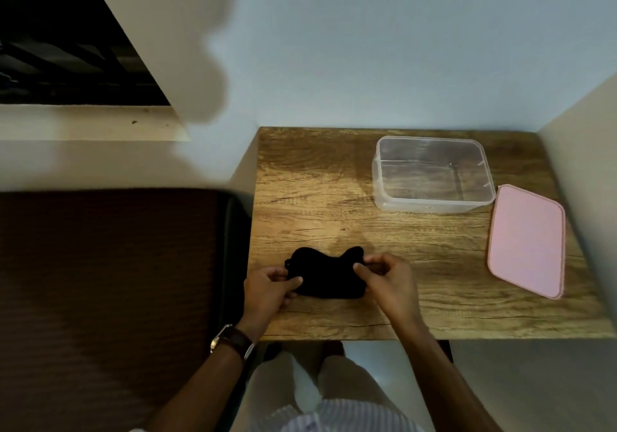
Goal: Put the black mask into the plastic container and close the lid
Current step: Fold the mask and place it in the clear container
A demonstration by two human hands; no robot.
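We see the black mask (325, 274) flat on the wooden table (334, 198) near its front edge, left hand (270, 289) and right hand (387, 281) pinching its ends. Clear plastic container (432, 174) sits open at back right, pink lid (527, 239) just beside it.

the table (334, 198) has a wood-grain top, brown and streaked, with a soft sheen where the light falls. the mask (325, 274) looks like matt black cloth, soft and without shine. the container (430, 177) is clear, smooth plastic, see-through down to the grain below, with faint glossy edges. the lid (527, 241) is pink plastic, flat and smooth, with a dull satin look. the watch (230, 341) on the left wrist has a shiny metal case and a dark strap that looks like leather. the wall (367, 47) is plain, matt and pale.
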